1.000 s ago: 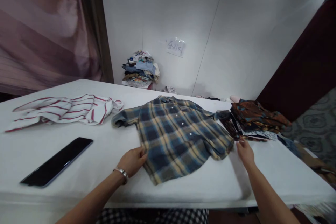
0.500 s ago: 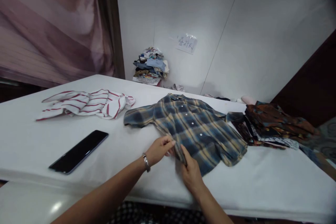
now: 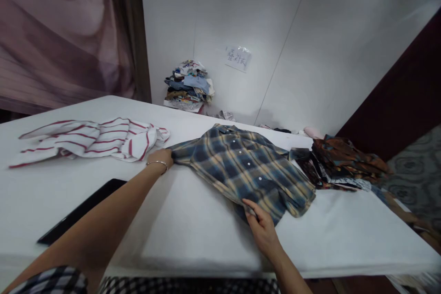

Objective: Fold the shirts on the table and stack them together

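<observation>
the left arm stretches long across the white table [image 3: 193,234], forearm low over the cloth, a thin bracelet [image 3: 156,163] at the wrist. the left hand [image 3: 162,158] is curled closed at the end of the plaid shirt's sleeve, gripping the sleeve edge where it lies beside the striped garment [image 3: 93,140]. the right arm comes up from the near edge, bent at the wrist. the right hand [image 3: 262,226] lies mostly flat with its fingers together, and the fingertips [image 3: 248,206] press on the near hem of the plaid shirt [image 3: 248,170], pinching a small fold there as far as one can see.

the plaid shirt lies face up in the middle of the table, buttoned, collar away from the person, its right side bunched near a pile of dark patterned clothes [image 3: 341,161].

the left forearm covers part of the dark phone [image 3: 81,211], so only its near and far ends show. the thumb of the left hand is hidden under the sleeve. the writing on the paper label [image 3: 237,58] on the wall is too blurred to read. the heap of clothes [image 3: 188,87] in the far corner is a jumble with no single piece clear.
</observation>
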`<move>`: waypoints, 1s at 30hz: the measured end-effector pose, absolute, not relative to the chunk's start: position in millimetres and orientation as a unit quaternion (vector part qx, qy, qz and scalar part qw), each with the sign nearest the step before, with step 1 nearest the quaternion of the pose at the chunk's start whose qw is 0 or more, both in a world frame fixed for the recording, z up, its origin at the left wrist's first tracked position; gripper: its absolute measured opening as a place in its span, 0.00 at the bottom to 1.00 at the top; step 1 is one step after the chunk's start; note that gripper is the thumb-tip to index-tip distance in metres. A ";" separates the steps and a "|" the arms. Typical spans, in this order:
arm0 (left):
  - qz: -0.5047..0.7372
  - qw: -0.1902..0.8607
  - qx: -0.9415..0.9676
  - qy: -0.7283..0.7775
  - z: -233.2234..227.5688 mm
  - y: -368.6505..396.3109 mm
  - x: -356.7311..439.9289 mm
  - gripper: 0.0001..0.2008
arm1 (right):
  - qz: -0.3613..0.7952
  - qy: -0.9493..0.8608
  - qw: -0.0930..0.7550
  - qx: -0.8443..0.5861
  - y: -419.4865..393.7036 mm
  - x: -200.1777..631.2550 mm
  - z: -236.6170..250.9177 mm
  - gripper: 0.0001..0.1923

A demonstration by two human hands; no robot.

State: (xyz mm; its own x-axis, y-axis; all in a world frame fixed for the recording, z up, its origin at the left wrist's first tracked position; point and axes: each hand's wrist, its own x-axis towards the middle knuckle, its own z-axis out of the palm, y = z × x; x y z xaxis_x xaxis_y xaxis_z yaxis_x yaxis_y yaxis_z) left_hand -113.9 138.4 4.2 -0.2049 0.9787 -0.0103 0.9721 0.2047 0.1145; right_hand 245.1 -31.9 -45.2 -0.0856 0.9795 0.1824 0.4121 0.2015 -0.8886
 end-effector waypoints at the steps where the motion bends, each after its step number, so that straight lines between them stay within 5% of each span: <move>1: 0.040 0.041 0.624 0.780 11.5 138.1 -118.4 0.16 | 0.344 -0.662 0.406 -0.528 -35.1 244.5 -43.2 0.19; 8: 0.046 -0.155 0.616 0.771 71.2 98.1 -154.6 0.15 | 0.436 -0.727 0.276 -0.452 -61.7 229.7 -25.5 0.19; 14: -0.003 -0.260 0.659 0.706 94.5 94.5 -152.9 0.12 | 0.536 -0.671 0.287 -0.424 -58.2 228.1 -26.9 0.16; 25: 0.136 -0.323 0.823 0.447 154.9 222.6 59.9 0.14 | 0.632 -0.216 0.607 -0.431 -54.8 299.3 -31.3 0.19; 30: 0.207 -0.121 0.826 0.510 96.3 248.8 81.4 0.20 | 0.588 -0.164 0.637 -0.470 -61.8 324.8 -51.8 0.29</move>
State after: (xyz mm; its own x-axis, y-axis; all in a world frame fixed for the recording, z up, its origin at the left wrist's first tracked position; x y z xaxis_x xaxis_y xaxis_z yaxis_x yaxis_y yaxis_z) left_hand 81.4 248.8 96.3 0.3933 0.7931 0.4651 0.8932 -0.4495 0.0113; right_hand 324.8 -61.8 -51.8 0.2546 0.9039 -0.3437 -0.5949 -0.1338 -0.7926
